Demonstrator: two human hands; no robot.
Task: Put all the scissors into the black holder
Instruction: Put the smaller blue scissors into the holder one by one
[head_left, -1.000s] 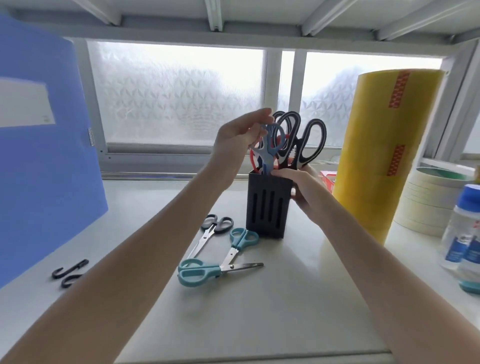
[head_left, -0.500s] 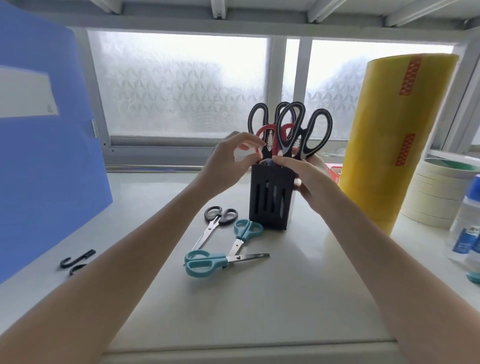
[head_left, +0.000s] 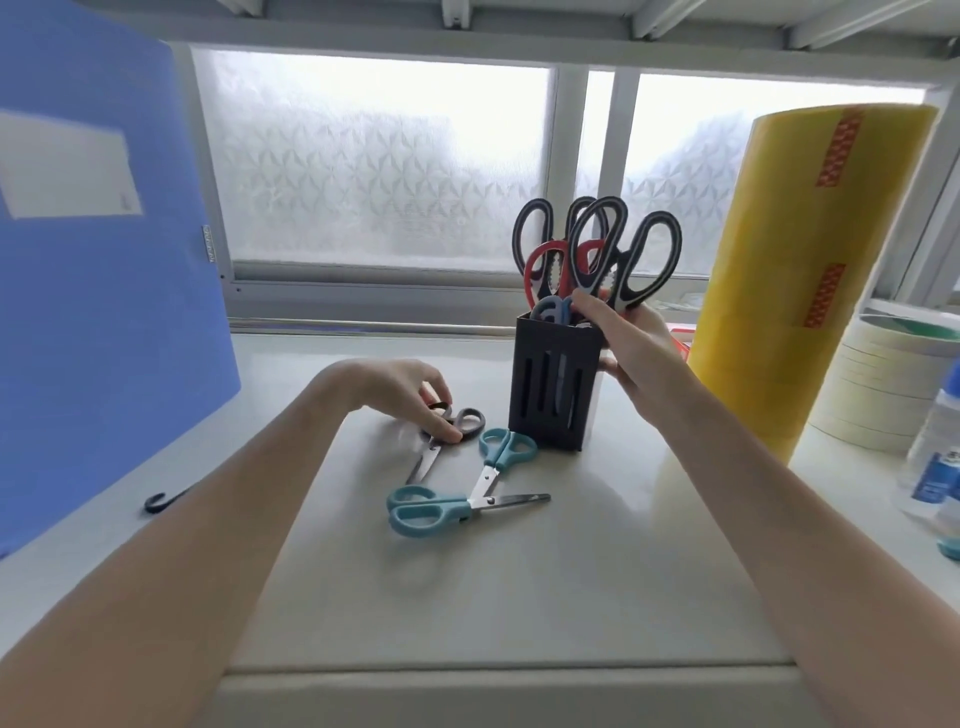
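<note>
The black slotted holder (head_left: 550, 395) stands upright on the white table, with several black- and red-handled scissors (head_left: 597, 249) and a small blue pair (head_left: 553, 312) in it. My right hand (head_left: 628, 343) grips the holder's right side at the rim. My left hand (head_left: 400, 395) rests on the grey-handled scissors (head_left: 447, 431) lying left of the holder, fingertips pinching their handles. Two teal-handled scissors lie on the table: a small pair (head_left: 498, 457) and a larger pair (head_left: 447, 512) in front.
A blue folder (head_left: 98, 291) stands at the left, with a black hook (head_left: 166, 499) at its foot. A tall yellow tape roll (head_left: 810, 270), stacked masking tapes (head_left: 883, 384) and a clear bottle (head_left: 935, 467) crowd the right. A frosted window is behind.
My left hand let go of the blue scissors, which dropped into the holder, and came down to the grey-handled scissors on the table. My right hand stayed on the holder.
</note>
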